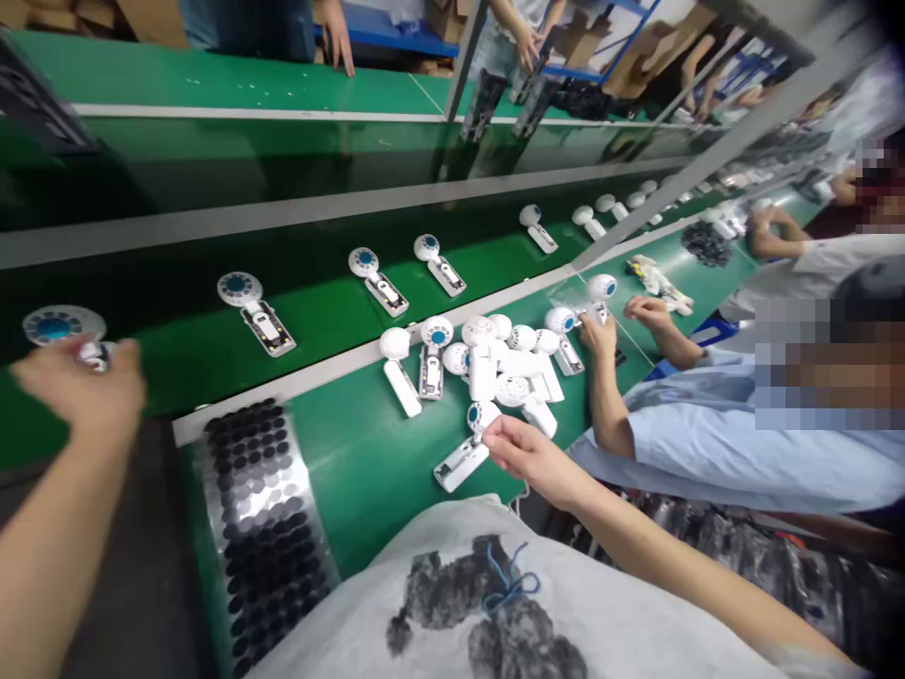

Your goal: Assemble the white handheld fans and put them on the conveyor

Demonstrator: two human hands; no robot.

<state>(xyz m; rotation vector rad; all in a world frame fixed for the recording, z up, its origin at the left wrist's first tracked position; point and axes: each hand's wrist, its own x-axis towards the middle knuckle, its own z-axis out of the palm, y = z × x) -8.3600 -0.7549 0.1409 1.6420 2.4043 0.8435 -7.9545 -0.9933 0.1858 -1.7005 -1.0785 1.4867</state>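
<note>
On the far left, my left hand (85,382) is over the green belt, its fingers closed around the handle of a white round-headed device (34,328) with a blue-centred disc; motion blurs it slightly. At the near edge of the bench, my right hand (527,453) pinches another white round-headed device (458,464) near the neck, below its dotted head. That device lies tilted, with its open handle facing up. Just beyond it is a pile of similar white devices (510,363), some handle-side open, some covered.
A clear sheet of black round stickers (258,490) lies at the bench's left end. Several open devices (267,328) sit spaced along the belt (318,330). A slanted metal post (679,156) crosses on the right. Beside me, a co-worker's hand (600,332) holds a similar device.
</note>
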